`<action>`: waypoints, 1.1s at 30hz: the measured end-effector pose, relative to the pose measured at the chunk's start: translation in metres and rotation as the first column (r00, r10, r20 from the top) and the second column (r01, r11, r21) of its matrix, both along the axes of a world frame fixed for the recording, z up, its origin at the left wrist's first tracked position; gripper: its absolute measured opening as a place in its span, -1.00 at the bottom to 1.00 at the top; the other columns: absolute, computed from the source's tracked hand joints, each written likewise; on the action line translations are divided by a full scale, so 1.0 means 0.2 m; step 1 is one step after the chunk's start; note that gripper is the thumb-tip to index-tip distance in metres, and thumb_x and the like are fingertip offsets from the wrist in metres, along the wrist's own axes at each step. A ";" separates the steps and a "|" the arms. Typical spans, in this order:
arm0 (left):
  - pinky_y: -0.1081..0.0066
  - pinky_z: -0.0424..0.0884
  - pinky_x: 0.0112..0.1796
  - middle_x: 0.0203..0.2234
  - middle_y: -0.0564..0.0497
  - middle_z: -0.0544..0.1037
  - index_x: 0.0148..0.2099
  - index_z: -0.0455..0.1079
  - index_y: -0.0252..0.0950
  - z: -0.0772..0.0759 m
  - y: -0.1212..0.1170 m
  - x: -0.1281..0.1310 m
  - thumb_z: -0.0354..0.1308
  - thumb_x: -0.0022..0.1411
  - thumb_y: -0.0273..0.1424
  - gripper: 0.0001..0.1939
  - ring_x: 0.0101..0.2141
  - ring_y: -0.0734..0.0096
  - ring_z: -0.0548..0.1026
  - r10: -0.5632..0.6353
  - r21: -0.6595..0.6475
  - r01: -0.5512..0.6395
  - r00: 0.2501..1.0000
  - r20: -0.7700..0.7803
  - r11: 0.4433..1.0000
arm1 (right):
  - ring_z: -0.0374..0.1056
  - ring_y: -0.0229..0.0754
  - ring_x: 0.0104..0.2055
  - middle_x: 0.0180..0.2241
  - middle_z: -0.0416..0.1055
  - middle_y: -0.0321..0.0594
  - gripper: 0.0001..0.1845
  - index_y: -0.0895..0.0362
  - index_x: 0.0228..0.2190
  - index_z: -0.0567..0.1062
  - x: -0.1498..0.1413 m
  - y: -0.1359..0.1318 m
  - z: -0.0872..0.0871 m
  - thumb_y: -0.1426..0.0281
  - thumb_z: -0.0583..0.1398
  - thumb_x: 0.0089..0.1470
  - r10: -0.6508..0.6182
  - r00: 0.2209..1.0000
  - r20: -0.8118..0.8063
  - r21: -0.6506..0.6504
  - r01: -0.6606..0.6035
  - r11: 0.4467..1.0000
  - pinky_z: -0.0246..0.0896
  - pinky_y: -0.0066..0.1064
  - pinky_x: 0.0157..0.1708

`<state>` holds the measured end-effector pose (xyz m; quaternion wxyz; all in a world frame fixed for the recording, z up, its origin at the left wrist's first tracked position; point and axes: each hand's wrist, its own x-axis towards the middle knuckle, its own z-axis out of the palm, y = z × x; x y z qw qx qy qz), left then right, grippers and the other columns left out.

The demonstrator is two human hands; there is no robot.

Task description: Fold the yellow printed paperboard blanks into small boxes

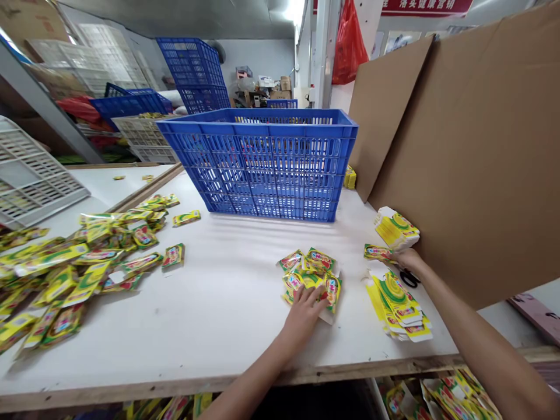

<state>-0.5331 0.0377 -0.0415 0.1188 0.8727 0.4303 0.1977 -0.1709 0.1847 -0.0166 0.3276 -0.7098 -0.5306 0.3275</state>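
Note:
My left hand (306, 309) lies with its fingers stretched over a small cluster of yellow-green packets (318, 260) in the middle of the table. Over at the right, my right hand (411, 261) has its fingers closed on the end of one packet (376, 252), which points left. Just below that hand are the black handles of what look like scissors (409, 279), partly covered. A fanned stack of flat yellow cartons (400, 306) lies nearer me, and another carton stack (396, 227) sits behind the hand against the cardboard.
A blue plastic crate (266, 169) stands at the back of the white table (219, 326). Loose packets (87, 256) are heaped at the left, near a tilted white crate (37, 175). Tall cardboard (472, 146) walls off the right side. More packets (441, 396) show below the front edge.

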 end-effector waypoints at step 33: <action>0.25 0.43 -0.10 -0.15 -0.04 0.56 0.05 0.07 -0.17 0.05 -0.37 -0.27 0.12 0.24 -0.39 -0.61 -0.14 0.28 0.54 0.566 -0.608 -0.023 0.392 0.725 0.794 | 0.40 -0.12 -0.16 -0.18 0.43 -0.13 -0.79 0.08 -0.15 0.42 -1.32 -0.98 -0.11 0.30 0.13 0.18 0.382 0.874 -0.299 0.395 -0.251 0.884 0.35 -0.35 -0.25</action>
